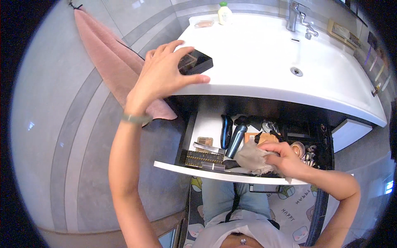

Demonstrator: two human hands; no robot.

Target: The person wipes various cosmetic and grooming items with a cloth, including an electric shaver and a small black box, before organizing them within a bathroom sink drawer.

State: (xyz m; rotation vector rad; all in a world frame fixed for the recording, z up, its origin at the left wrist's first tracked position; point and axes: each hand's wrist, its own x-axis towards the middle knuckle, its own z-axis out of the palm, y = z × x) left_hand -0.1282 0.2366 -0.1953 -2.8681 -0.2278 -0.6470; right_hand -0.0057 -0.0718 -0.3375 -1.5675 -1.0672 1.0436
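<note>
Since the drawer [186, 170] is pulled out, its contents are exposed to the right hand [288, 160], by which a crumpled grey cloth [251, 159] is pinched between thumb and fingers over the drawer's front, apparently bunched for a firmer hold. Above the drawer's left end, a black rectangular box [203, 63] on the washbasin countertop [248, 53] is bracketed by the left hand [165, 72], its fingers spread wide, presumably to span the box; no closed grip is seen.

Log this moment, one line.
left hand: around glossy black box, white counter | right hand: gripping crumpled grey cloth over open white-fronted drawer
</note>
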